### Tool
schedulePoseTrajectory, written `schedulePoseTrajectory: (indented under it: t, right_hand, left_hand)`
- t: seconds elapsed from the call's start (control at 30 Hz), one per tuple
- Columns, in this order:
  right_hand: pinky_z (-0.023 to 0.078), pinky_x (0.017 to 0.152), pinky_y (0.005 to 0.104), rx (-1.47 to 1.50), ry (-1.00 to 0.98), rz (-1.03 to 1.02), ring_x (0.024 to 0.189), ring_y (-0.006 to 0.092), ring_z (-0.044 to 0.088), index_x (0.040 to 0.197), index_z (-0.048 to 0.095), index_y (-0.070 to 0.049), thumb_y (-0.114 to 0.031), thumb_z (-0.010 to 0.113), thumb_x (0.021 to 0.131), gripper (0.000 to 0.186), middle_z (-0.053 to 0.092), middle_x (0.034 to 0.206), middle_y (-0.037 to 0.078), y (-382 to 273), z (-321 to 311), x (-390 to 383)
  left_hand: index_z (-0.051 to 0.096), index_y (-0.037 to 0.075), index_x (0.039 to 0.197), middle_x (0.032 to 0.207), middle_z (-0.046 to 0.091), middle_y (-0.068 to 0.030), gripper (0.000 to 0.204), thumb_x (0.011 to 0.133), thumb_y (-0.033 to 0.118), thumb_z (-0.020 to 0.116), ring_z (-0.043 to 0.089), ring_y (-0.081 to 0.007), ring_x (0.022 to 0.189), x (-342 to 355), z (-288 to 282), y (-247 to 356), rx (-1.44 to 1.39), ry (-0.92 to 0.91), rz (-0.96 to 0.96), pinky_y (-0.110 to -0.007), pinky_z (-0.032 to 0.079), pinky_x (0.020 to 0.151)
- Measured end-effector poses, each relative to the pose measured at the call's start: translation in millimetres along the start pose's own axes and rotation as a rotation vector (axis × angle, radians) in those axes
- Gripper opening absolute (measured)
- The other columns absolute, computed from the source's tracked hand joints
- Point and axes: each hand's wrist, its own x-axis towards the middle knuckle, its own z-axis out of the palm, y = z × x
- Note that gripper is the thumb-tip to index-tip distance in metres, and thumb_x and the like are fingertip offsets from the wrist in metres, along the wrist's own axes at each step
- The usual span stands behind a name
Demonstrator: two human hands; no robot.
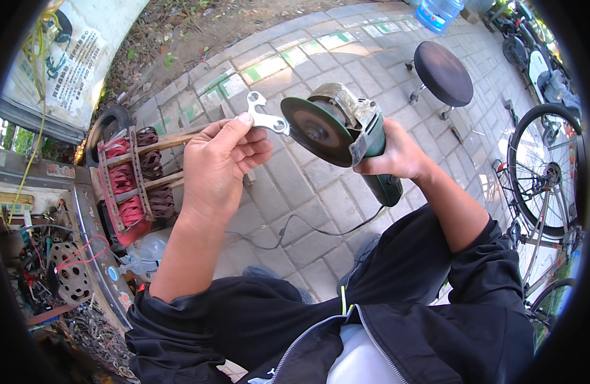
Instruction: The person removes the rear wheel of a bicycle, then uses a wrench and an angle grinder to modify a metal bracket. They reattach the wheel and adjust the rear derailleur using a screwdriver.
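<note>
My left hand [227,147] pinches a small silver metal bracket [266,120] with rounded lobes and holes between thumb and fingers. In my right hand [400,153] is a green angle grinder [373,125], gripped round its body and tilted with the disc toward the left. The grinder's green-rimmed disc [317,131] has a worn, dirty metal guard [336,96] over it. One lobe of the bracket is right at the disc's left edge; whether they touch I cannot tell. A dark power cord [295,221] runs from the grinder down across the paving.
A round black stool [443,73] stands at the upper right, near a blue water jug [437,14]. Bicycle wheels [544,169] line the right side. To the left are a wooden rack with red and dark strips [122,182] and a cluttered parts box [58,275].
</note>
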Motion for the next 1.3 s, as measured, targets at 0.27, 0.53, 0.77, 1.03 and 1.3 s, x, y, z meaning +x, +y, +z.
schedulePoseTrajectory:
  t: [0.27, 0.53, 0.77, 1.03, 1.3]
  right_hand:
    - [0.049, 0.089, 0.0314, -0.022, -0.035, 0.027, 0.095, 0.0159, 0.061, 0.121, 0.06, 0.001, -0.02, 0.081, 0.066, 0.063, 0.067, 0.103, 0.007, -4.4, 4.8, 3.2]
    - [0.05, 0.087, 0.0314, -0.053, -0.056, 0.042, 0.094, 0.0155, 0.062, 0.121, 0.06, 0.001, -0.018, 0.08, 0.064, 0.063, 0.067, 0.103, 0.007, -1.1, 4.4, 7.4]
    - [0.052, 0.085, 0.0315, -0.074, -0.05, 0.031, 0.092, 0.0146, 0.063, 0.123, 0.059, 0.001, -0.013, 0.079, 0.063, 0.065, 0.068, 0.102, 0.007, -0.4, 3.1, 9.1]
    - [0.049, 0.091, 0.0312, -0.043, -0.05, 0.049, 0.097, 0.0158, 0.061, 0.121, 0.06, 0.001, -0.019, 0.081, 0.066, 0.062, 0.067, 0.105, 0.007, -1.5, 2.6, 9.0]
    - [0.049, 0.091, 0.0313, -0.057, -0.055, 0.019, 0.097, 0.0158, 0.061, 0.121, 0.06, 0.001, -0.019, 0.082, 0.065, 0.063, 0.067, 0.105, 0.007, -2.8, 2.8, 9.9]
  left_hand:
    - [0.068, 0.003, 0.099, 0.088, 0.07, -0.0088, 0.017, 0.095, 0.019, 0.063, 0.068, -0.017, 0.075, 0.9, -1.7, -2.0, 0.011, -0.007, -0.035, -0.031, 0.056, 0.072]
    - [0.068, 0.002, 0.098, 0.087, 0.07, -0.0089, 0.018, 0.094, 0.019, 0.064, 0.067, -0.0173, 0.075, 0.8, 0.7, -1.8, 0.038, -0.007, -0.057, -0.031, 0.055, 0.072]
    - [0.068, 0.002, 0.098, 0.087, 0.07, -0.0094, 0.018, 0.094, 0.019, 0.064, 0.068, -0.0173, 0.074, 3.8, 1.8, -3.9, 0.043, -0.017, -0.059, -0.031, 0.055, 0.071]
    - [0.068, 0.002, 0.097, 0.086, 0.071, -0.0098, 0.017, 0.094, 0.018, 0.064, 0.068, -0.0176, 0.073, 4.5, 1.2, -3.1, 0.045, -0.011, -0.062, -0.031, 0.056, 0.07]
    - [0.069, 0.002, 0.095, 0.085, 0.071, -0.0098, 0.017, 0.094, 0.018, 0.064, 0.068, -0.0177, 0.072, 5.1, 0.6, -3.6, 0.034, -0.013, -0.074, -0.031, 0.056, 0.069]
